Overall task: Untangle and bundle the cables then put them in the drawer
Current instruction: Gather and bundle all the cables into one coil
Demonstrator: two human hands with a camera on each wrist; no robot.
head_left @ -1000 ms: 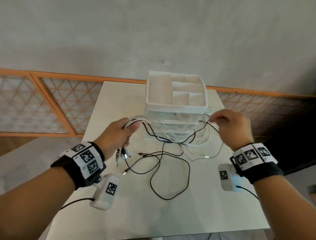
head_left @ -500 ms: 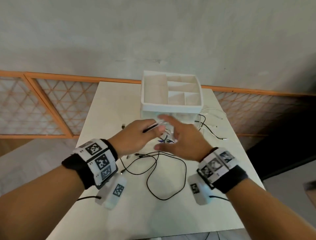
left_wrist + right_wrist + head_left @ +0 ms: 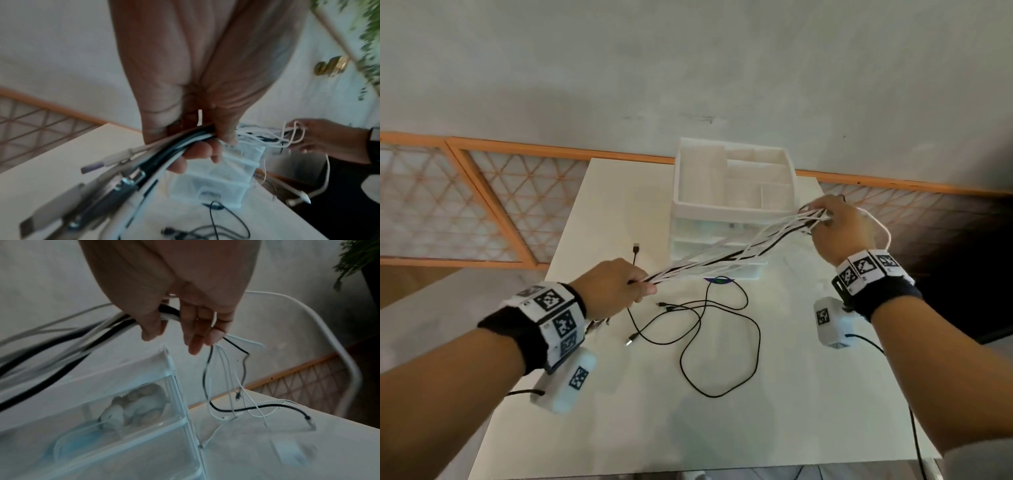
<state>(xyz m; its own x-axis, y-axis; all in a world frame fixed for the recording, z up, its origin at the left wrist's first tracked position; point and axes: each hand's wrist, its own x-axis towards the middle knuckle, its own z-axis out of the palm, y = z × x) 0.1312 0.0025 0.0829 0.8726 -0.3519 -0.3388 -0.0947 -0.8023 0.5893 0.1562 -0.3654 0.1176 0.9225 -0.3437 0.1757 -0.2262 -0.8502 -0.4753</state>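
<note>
Hands apart again — cable bundle [image 3: 726,255] taut between gripping left hand [image 3: 610,287] and right hand [image 3: 839,229], slanting up-right.

My left hand [image 3: 616,287] sits near and left, my right hand [image 3: 839,229] farther right, the cable bundle [image 3: 726,260] stretched between them before the drawer unit [image 3: 732,219]. A loose cable [image 3: 722,342] lies on the table [image 3: 654,428], nearer.

Looks like a home room, not a lab. White table [image 3: 619,394] against a plain wall [image 3: 688,68], orange-framed lattice screen [image 3: 493,205] behind it, leafy plant [image 3: 368,32] in a corner.
</note>
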